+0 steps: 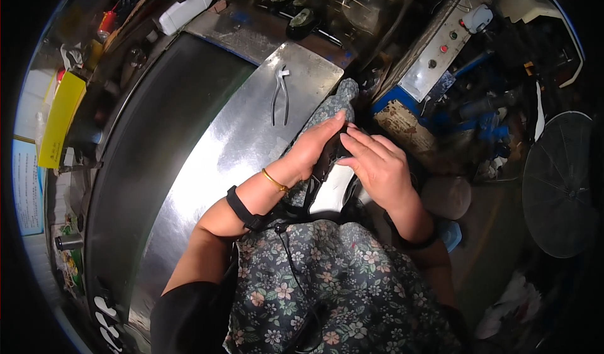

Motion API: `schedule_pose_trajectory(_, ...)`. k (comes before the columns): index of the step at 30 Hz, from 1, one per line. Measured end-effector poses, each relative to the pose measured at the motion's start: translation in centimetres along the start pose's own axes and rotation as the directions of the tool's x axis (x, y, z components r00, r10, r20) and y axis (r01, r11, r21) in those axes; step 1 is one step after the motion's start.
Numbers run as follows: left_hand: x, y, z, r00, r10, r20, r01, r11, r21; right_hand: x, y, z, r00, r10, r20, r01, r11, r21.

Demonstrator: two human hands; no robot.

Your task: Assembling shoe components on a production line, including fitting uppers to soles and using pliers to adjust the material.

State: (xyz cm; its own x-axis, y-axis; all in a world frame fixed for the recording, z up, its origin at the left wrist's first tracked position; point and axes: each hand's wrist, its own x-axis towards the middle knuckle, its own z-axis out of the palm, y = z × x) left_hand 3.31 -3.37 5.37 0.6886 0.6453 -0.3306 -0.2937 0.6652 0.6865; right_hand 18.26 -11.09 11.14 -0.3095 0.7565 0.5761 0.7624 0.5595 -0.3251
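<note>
A dark shoe, its white sole-side face turned up, lies lengthwise in front of my body at the edge of the metal worktop. My left hand wraps along its left side, thumb side up, with the far fingers hidden. From the right, my right hand bends its fingers and thumb over the dark material at the far end. The fingertips of both hands nearly meet there. Beneath and beyond the shoe is a floral cloth-covered form. Pincers lie on the worktop, left of my hands.
The shiny metal worktop borders a dark conveyor belt on the left. Shoes stand at the back. To the right are a control panel with buttons and a round wire fan guard. A yellow box stands far left.
</note>
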Motion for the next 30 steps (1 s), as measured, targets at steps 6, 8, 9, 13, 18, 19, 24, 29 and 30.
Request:
schedule_pose_trajectory(6, -0.1, 0.3, 0.2, 0.997, 0.000, -0.083, 0.010, 0.993, 0.115, 0.7, 0.8, 0.3, 1.000, 0.022, 0.017, -0.023, 0.997, 0.067)
schedule_pose_trajectory(8, 0.7, -0.9, -1.4, 0.996, 0.027, -0.089, -0.010, 0.983, 0.184, 0.5, 2.1, 1.4, 0.997, 0.049, 0.058, -0.056, 0.991, 0.125)
schedule_pose_trajectory(9, 0.7, -1.1, -1.5, 0.938, 0.339, -0.067, -0.268, 0.837, 0.476, 0.1, 2.9, 2.3, 0.959, 0.261, 0.113, -0.283, 0.918, 0.280)
schedule_pose_trajectory(13, 1.1, -2.0, -3.2, 0.799, 0.573, 0.183, -0.399, 0.277, 0.874, -7.3, 1.8, 10.0, 0.768, 0.634, 0.092, -0.537, 0.559, 0.632)
schedule_pose_trajectory(18, 2.8, 0.0, -5.6, 0.934, 0.349, 0.073, -0.235, 0.448, 0.862, -9.7, 3.9, 11.4, 0.710, 0.693, 0.125, -0.663, 0.597, 0.451)
schedule_pose_trajectory(19, 2.6, 0.4, -5.5, 0.968, 0.247, 0.043, -0.200, 0.660, 0.724, -8.9, 4.7, 10.4, 0.692, 0.693, 0.202, -0.695, 0.563, 0.448)
schedule_pose_trajectory(24, 1.5, -2.2, -7.5, 0.979, 0.202, -0.010, -0.179, 0.889, 0.421, -10.1, 4.0, 10.4, 0.498, 0.676, 0.544, -0.478, -0.310, 0.822)
schedule_pose_trajectory(29, 2.1, -2.1, -5.6, 0.993, 0.115, -0.037, -0.088, 0.896, 0.435, -8.9, 2.7, 13.3, 0.178, 0.802, 0.571, -0.859, -0.155, 0.487)
schedule_pose_trajectory(30, 2.2, -2.3, -5.8, 0.993, 0.111, -0.035, -0.085, 0.896, 0.436, -8.4, 2.3, 13.3, 0.281, 0.849, 0.448, -0.915, 0.096, 0.392)
